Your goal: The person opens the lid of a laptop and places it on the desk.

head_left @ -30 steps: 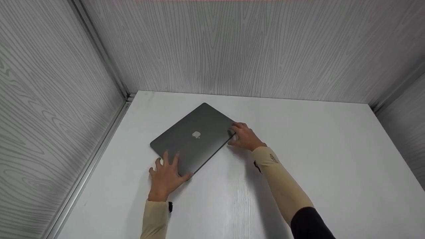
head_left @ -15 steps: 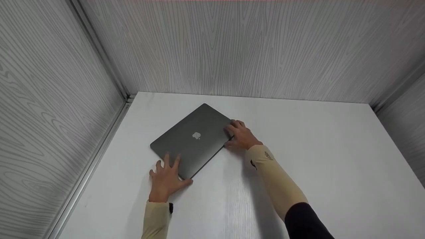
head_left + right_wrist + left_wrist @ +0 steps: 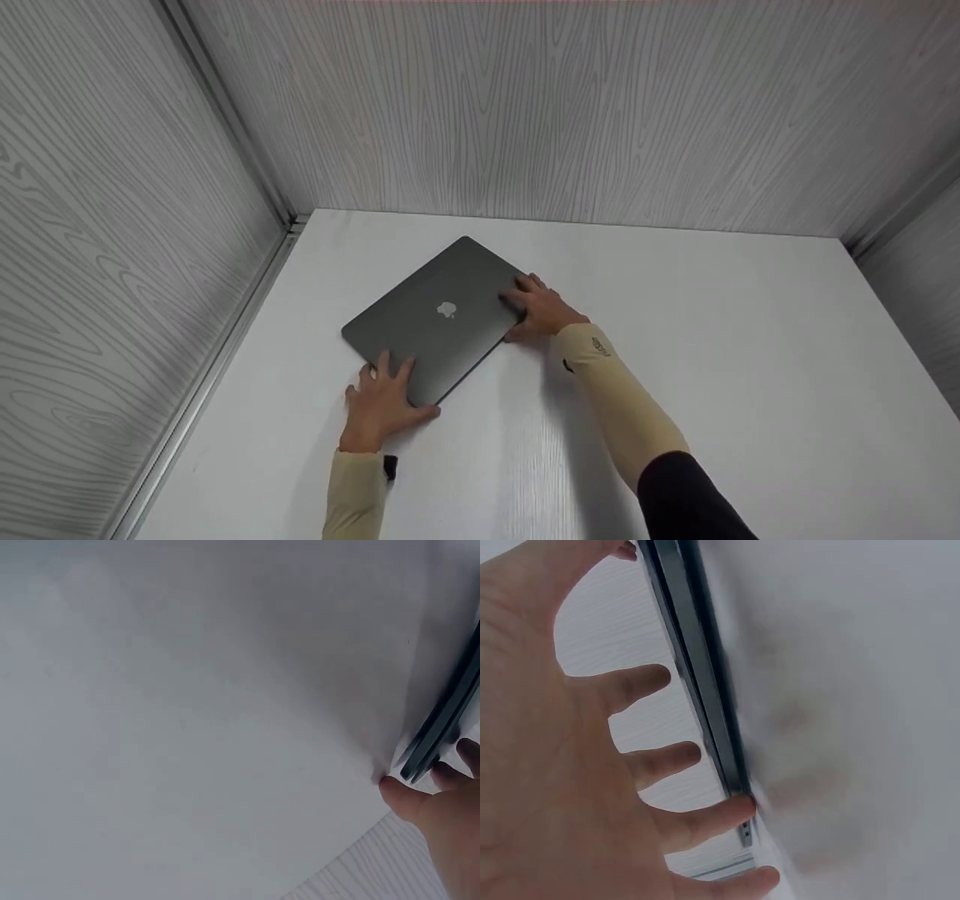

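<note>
A closed dark grey laptop [image 3: 420, 315] with a pale apple logo lies turned at an angle on the white table. My left hand [image 3: 379, 409] is spread around its near corner, two fingertips over the lid's left edge and the thumb just past the corner. In the left wrist view the laptop [image 3: 697, 652] shows edge-on beside the straight fingers. At the right end, my right hand [image 3: 546, 309] has fingers on the lid and the thumb by the near edge. The right wrist view has that thumb [image 3: 401, 799] down at the table, beside the laptop's edge [image 3: 442, 716].
The white table [image 3: 712, 360] extends to both sides and toward me. A grey wood-grain panel [image 3: 562, 112] stands along its back, with another panel [image 3: 90, 262] on the left and one [image 3: 915, 277] on the right. A metal rail [image 3: 217, 367] runs along the left side.
My right hand has slid left and toward me along the laptop's right end, its fingers reaching further over the lid. The laptop's near edge has shifted slightly toward me. The left hand barely moved.
</note>
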Available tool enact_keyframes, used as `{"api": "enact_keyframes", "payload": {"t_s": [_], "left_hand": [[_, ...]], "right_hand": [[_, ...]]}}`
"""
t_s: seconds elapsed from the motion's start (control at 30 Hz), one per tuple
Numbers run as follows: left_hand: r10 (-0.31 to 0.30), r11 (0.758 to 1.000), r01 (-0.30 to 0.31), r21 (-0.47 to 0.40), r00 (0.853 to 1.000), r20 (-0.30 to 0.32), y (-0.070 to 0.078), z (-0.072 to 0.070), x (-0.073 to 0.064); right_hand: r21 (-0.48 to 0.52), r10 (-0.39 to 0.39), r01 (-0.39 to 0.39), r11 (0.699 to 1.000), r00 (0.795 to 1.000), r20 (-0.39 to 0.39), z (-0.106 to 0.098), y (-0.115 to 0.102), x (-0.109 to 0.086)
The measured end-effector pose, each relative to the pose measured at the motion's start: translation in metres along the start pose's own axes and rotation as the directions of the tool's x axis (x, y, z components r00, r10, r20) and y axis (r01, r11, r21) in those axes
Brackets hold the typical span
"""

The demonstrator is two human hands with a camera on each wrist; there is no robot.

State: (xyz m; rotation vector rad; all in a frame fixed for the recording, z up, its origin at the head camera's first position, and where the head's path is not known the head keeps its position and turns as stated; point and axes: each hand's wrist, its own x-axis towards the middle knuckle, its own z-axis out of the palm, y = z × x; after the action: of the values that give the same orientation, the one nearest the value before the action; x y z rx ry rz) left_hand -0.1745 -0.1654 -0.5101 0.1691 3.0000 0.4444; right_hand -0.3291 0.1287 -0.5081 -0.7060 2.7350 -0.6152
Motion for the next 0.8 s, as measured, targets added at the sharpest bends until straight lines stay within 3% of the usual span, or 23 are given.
{"api": "enact_keyframes", "payload": {"t_s": [0.23, 0.4, 0.8], "left_hand": [[-0.030, 0.998, 0.033, -0.050, 0.998, 0.060, -0.002, -0.005, 0.008], [-0.048, 0.997, 0.052, -0.065, 0.997, 0.056, -0.001, -0.001, 0.006], [-0.043, 0.993, 0.048, -0.111, 0.998, 0.048, -0.003, -0.002, 0.010]], "right_hand": [[0.006, 0.130, -0.130, 0.991, 0.991, 0.033, -0.002, -0.003, 0.002], [0.002, 0.206, -0.206, 0.978, 0.976, 0.065, 0.001, -0.009, -0.001], [-0.007, 0.190, -0.190, 0.982, 0.981, 0.049, 0.000, -0.005, -0.002]]}}
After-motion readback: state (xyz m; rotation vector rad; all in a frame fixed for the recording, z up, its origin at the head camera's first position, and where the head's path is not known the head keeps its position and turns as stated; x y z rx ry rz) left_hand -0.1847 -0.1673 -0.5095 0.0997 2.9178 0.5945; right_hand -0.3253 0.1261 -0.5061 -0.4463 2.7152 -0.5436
